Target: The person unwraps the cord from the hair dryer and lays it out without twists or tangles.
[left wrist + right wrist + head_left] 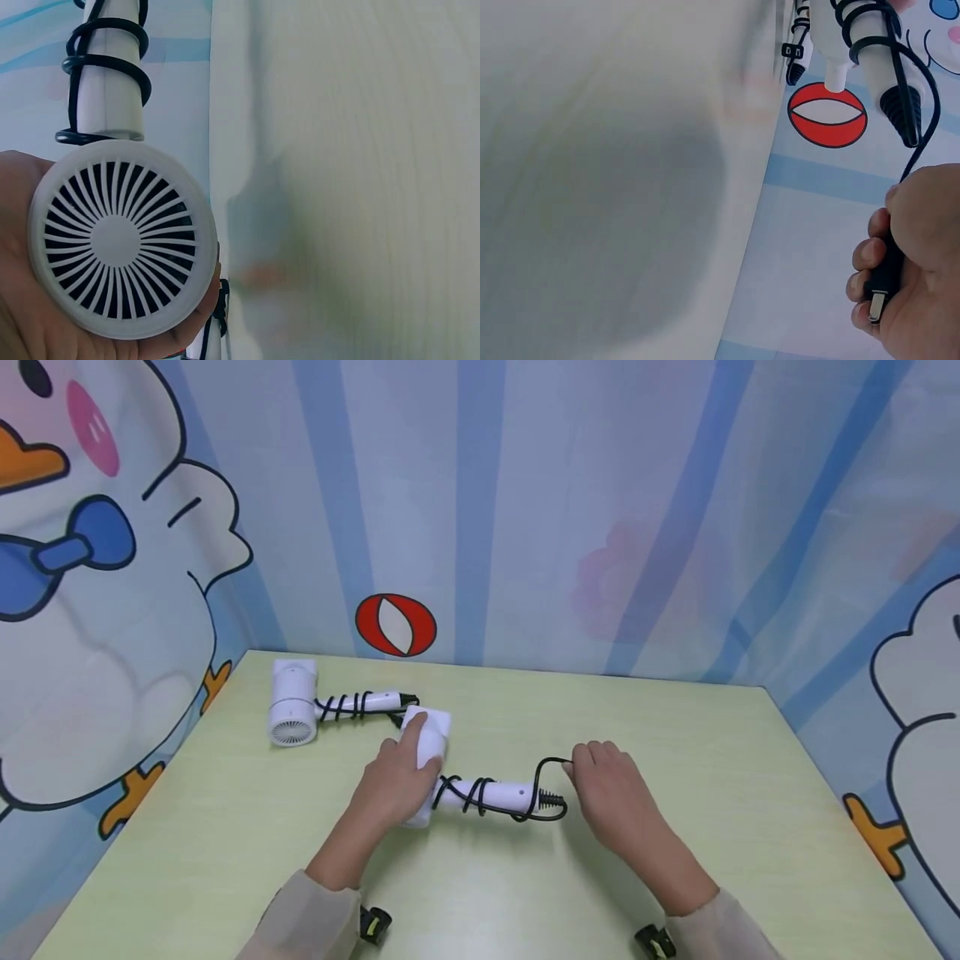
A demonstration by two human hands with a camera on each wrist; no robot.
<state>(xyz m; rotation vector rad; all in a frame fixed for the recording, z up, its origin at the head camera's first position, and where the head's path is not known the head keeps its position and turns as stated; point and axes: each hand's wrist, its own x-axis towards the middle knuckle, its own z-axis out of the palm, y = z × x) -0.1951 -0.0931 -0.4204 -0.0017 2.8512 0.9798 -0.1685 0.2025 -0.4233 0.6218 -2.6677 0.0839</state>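
Note:
My left hand (393, 781) grips the head of a white hair dryer (431, 739), its round slotted grille (115, 235) facing the left wrist camera. The handle (507, 795) points right, with a black cord (538, 777) wound several times around it. A loop of that cord runs from the handle's end to my right hand (611, 793). In the right wrist view, my right fingers curl around the black plug (887, 270), its metal prong showing at the bottom. This dryer appears held above the tabletop.
A second white hair dryer (292, 697) lies at the table's back left, its cord wrapped around its handle (363, 704). The pale table (712, 760) ends at a striped blue backdrop (540, 527) with cartoon figures.

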